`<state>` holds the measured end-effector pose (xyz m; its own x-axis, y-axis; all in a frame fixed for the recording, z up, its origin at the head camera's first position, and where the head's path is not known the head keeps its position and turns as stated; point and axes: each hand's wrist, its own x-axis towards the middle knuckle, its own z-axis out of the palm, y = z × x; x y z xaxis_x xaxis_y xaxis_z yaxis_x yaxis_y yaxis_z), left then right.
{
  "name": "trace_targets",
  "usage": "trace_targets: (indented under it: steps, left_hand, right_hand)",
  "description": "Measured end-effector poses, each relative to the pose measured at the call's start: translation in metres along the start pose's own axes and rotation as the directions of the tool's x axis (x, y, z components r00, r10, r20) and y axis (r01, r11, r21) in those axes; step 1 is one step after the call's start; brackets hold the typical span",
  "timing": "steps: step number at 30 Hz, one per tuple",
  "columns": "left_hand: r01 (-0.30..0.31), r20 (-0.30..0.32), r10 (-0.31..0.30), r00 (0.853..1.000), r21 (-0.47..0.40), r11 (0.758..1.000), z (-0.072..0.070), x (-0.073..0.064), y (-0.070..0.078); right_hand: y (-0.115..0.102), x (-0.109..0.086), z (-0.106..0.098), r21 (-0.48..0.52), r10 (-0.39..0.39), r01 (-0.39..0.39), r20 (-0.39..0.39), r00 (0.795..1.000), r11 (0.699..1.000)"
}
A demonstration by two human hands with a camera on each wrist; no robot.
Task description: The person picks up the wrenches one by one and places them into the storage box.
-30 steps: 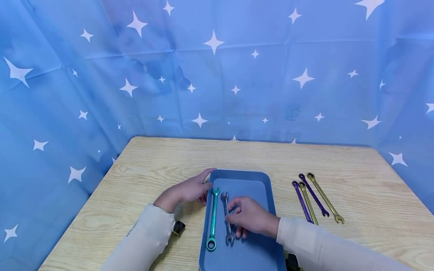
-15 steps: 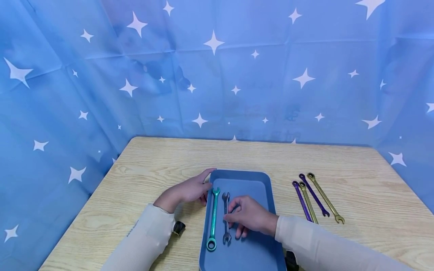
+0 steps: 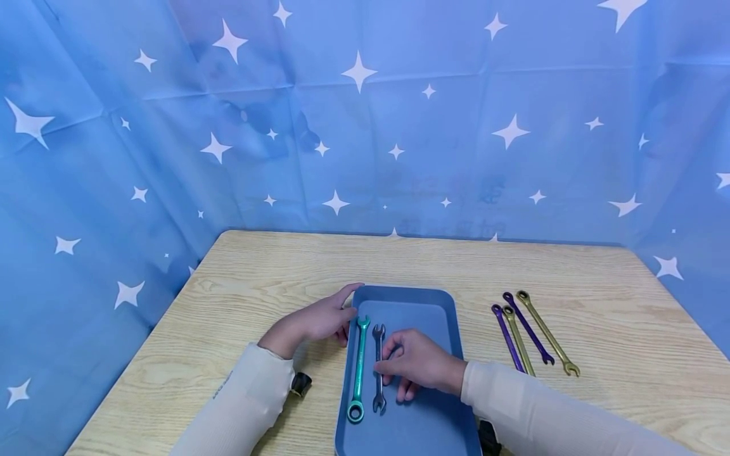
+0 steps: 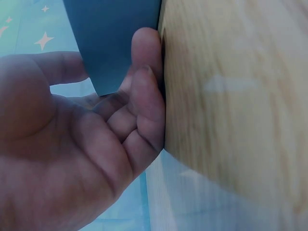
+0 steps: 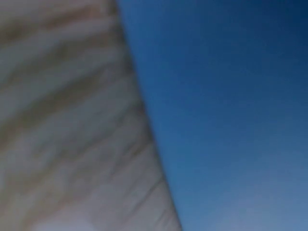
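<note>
A silver double open-ended wrench [image 3: 379, 342] lies lengthwise in the blue tray [image 3: 424, 430], and my right hand [image 3: 419, 361] pinches its middle between thumb and fingers. Just to its left, nearly parallel, is a green ratcheting combination wrench [image 3: 359, 367], along the tray's left wall. My left hand [image 3: 322, 320] holds the tray's left side near the far corner. In the left wrist view, the tray wall [image 4: 113, 38] comes between the thumb and the curled fingers [image 4: 147, 91], which rest against the table. The right wrist view has only the tray's blurred outer wall [image 5: 221, 115] and wood.
To the right of the tray, two purple wrenches [image 3: 530, 326] and two gold wrenches [image 3: 549, 332] lie slanted on the wooden table [image 3: 274, 266]. A blue curtain with white stars [image 3: 365, 139] hangs behind the table and at its sides.
The right hand has shifted slightly left with the silver wrench, whose near end has swung left, bringing it closer to parallel with the green one. The left hand and tray stay put.
</note>
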<state>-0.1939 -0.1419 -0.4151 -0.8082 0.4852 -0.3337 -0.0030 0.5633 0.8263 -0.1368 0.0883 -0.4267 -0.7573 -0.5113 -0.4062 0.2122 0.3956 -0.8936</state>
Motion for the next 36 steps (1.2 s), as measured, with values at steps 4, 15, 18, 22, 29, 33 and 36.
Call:
trace_targets:
  steps: [4, 15, 18, 22, 29, 33, 36]
  left_hand:
    - [0.005, -0.003, -0.005, 1.0, 0.009, 1.0, 0.0, 0.0003, -0.0003]
    - [0.012, -0.007, -0.012, 1.0, 0.019, 1.0, -0.0006, 0.0009, 0.0]
    - [0.015, -0.008, -0.014, 1.0, 0.016, 1.0, -0.0007, 0.0005, 0.0009]
    - [0.013, -0.012, -0.013, 1.0, 0.01, 1.0, -0.0001, 0.0005, 0.0012]
    - [0.008, -0.016, -0.008, 1.0, 0.008, 1.0, 0.0001, 0.0006, 0.0012]
    - [0.009, -0.011, -0.009, 1.0, 0.013, 1.0, -0.0003, 0.0009, 0.0008]
    - [0.011, -0.008, -0.011, 1.0, 0.015, 1.0, -0.0003, 0.0008, 0.0007]
  right_hand:
    - [-0.0003, 0.0003, -0.0002, -0.008, -0.001, 0.001, 0.006, 1.0, 1.0]
    - [-0.0003, 0.0006, -0.0006, -0.021, -0.002, 0.002, 0.009, 1.0, 1.0]
    - [0.0, 0.0009, -0.0007, -0.019, 0.004, -0.004, 0.005, 1.0, 1.0]
    - [0.0, 0.0008, -0.0008, -0.015, 0.008, -0.008, 0.006, 1.0, 1.0]
    - [-0.0018, -0.001, -0.0019, -0.006, 0.001, -0.001, 0.024, 1.0, 1.0]
    - [-0.0038, -0.0042, -0.0034, 0.006, -0.017, 0.016, 0.05, 0.999, 1.0]
    - [-0.005, -0.0076, -0.0052, 0.024, -0.031, 0.03, 0.07, 0.997, 0.999]
